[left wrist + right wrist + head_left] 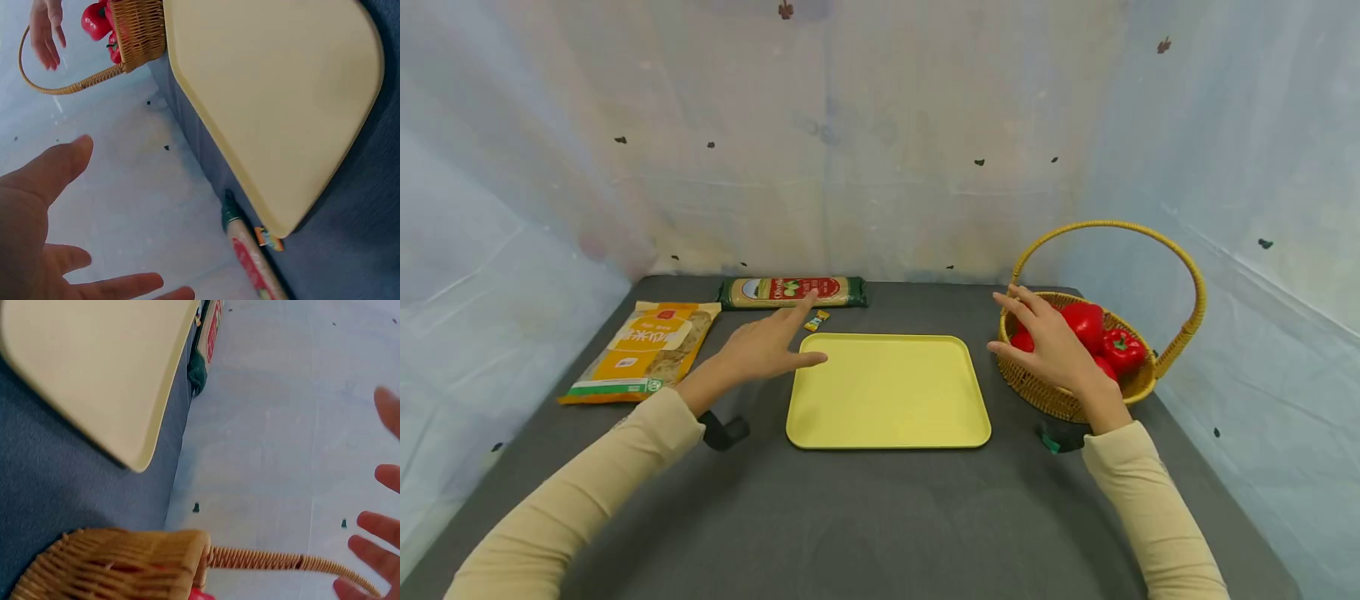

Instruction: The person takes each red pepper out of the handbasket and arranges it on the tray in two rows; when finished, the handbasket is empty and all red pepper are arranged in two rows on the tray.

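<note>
My left hand [763, 343] hovers over the left side of a yellow tray [889, 392], fingers spread and holding nothing. Its thumb points toward the tray in the head view. My right hand [1051, 343] is raised above the near left rim of a wicker basket [1037, 390], fingers apart with nothing between them. Inside the basket lie red bell peppers [1123, 352], partly hidden by that hand. The basket's tall arched handle [1197, 308] stands up behind and to the right. In the right wrist view, spread fingertips [378, 522] show near the handle.
At the left lies an orange and clear food bag [651, 350]. A long green and red packet [793, 291] rests along the table's back edge, with a small yellow wrapped piece [817, 320] just in front. Pale sheeting [880, 167] hangs behind the dark table [880, 517].
</note>
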A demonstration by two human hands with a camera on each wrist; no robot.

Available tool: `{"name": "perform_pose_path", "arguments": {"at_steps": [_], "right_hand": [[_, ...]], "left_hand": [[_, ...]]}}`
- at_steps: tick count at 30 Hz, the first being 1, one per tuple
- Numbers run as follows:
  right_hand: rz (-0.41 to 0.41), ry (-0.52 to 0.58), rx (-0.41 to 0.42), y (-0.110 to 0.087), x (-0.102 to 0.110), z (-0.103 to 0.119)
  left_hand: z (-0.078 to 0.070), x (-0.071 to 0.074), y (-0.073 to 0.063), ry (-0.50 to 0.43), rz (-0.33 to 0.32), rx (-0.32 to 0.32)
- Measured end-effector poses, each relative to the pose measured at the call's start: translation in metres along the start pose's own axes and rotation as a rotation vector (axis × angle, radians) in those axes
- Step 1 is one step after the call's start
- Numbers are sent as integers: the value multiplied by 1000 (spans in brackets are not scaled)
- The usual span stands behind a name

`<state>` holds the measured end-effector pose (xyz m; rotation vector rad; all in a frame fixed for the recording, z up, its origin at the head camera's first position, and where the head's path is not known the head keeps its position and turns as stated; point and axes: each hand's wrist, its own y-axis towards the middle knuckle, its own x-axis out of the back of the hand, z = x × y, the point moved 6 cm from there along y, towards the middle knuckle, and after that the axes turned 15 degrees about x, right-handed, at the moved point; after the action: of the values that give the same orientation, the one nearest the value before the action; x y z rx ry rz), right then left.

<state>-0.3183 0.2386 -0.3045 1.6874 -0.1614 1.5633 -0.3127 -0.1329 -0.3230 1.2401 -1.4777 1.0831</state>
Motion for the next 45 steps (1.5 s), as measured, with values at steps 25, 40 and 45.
{"name": "perform_pose_path", "arguments": {"at_steps": [25, 40, 45], "right_hand": [[-298, 74, -89, -39, 32, -64], [-53, 185, -258, -39, 35, -92], [-11, 208, -289, -40, 39, -98]], "left_hand": [[55, -75, 22, -652, -4, 54], [60, -100, 37, -718, 105, 66], [62, -107, 42, -742, 102, 55]]}}
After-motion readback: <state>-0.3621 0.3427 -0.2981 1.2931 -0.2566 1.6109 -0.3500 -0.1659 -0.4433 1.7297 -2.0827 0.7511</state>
